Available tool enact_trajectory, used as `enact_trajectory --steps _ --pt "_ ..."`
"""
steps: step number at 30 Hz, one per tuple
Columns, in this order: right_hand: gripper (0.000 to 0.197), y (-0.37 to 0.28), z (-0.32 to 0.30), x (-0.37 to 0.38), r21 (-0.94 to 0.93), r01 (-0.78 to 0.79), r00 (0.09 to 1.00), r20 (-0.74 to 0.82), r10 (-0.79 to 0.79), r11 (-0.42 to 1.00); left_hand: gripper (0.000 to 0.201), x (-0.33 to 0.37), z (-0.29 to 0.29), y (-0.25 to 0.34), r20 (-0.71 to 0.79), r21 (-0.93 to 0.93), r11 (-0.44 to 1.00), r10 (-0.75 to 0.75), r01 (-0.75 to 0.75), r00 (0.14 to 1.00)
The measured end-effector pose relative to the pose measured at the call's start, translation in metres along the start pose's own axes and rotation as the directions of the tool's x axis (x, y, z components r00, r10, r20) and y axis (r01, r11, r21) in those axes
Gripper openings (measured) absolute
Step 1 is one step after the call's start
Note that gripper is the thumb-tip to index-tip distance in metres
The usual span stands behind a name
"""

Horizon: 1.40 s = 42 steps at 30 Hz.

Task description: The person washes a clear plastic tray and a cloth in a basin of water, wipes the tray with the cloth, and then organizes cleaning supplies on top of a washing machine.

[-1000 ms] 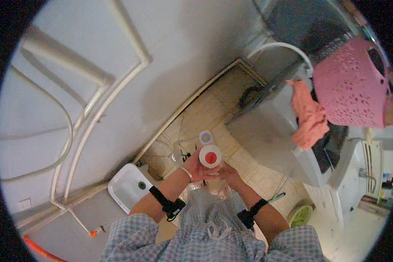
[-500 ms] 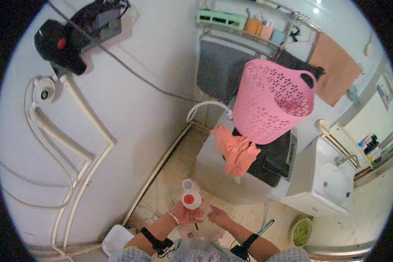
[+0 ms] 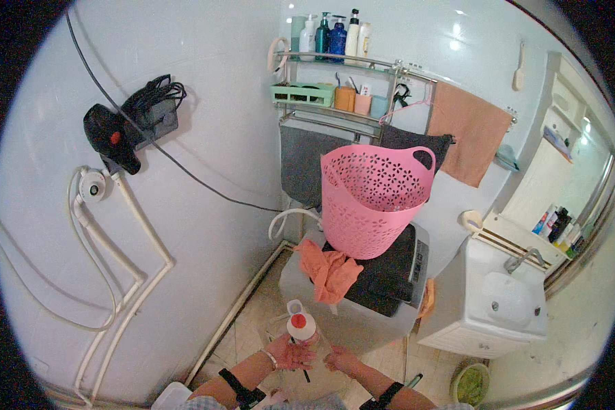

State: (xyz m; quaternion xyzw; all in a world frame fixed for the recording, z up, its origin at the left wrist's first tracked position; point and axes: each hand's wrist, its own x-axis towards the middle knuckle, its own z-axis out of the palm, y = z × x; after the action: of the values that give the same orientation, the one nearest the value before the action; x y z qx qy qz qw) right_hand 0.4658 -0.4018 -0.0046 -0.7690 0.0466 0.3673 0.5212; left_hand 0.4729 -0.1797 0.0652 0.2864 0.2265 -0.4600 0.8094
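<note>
A white bottle with a red cap (image 3: pixel 298 321) stands low in front of me. My left hand (image 3: pixel 290 353) is right beside its body, fingers stretched toward the right; whether they touch the bottle is unclear. My right hand (image 3: pixel 343 359) is a short way to the right of the bottle with its fingers curled together; anything inside them is hidden. Just behind the bottle is a small pale cup-like container (image 3: pixel 294 307). Below my left hand shows a thin dark stick-like thing (image 3: pixel 307 376), its kind too small to tell.
A pink perforated laundry basket (image 3: pixel 369 222) and an orange cloth (image 3: pixel 330 272) rest on a grey washing machine (image 3: pixel 321 301). To the right are a white sink cabinet (image 3: pixel 485 335) and a green-filled basin (image 3: pixel 470 383). Pipes (image 3: pixel 143 236) and a hair dryer (image 3: pixel 106 137) line the left wall.
The view has tilted up, bringing the upper shelf of bottles into sight. My left hand has come closer alongside the bottle, and my right fingers have curled in.
</note>
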Motion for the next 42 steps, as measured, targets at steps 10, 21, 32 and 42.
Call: enact_trajectory --steps 10,21,32,42 --pt "0.024 0.015 -0.044 -0.007 -0.089 0.156 0.987 0.051 -0.152 0.984 0.066 0.021 0.019 0.002 -0.017 -0.018 0.997 -0.070 0.070 0.997" --pt "0.013 0.084 -0.097 -0.009 0.302 0.190 0.974 0.058 -0.217 0.934 0.025 -0.017 0.068 0.019 -0.047 0.240 0.840 0.510 -0.486 0.859" --pt "0.019 0.035 -0.145 -0.108 0.238 -0.040 0.994 -0.090 0.063 0.970 0.016 0.051 0.041 0.012 -0.062 0.717 0.379 0.870 -0.585 0.489" --pt "0.023 0.036 -0.168 -0.136 0.225 -0.036 0.999 -0.025 0.043 0.974 0.027 0.085 0.039 0.001 -0.064 0.679 0.660 0.488 -0.321 0.870"
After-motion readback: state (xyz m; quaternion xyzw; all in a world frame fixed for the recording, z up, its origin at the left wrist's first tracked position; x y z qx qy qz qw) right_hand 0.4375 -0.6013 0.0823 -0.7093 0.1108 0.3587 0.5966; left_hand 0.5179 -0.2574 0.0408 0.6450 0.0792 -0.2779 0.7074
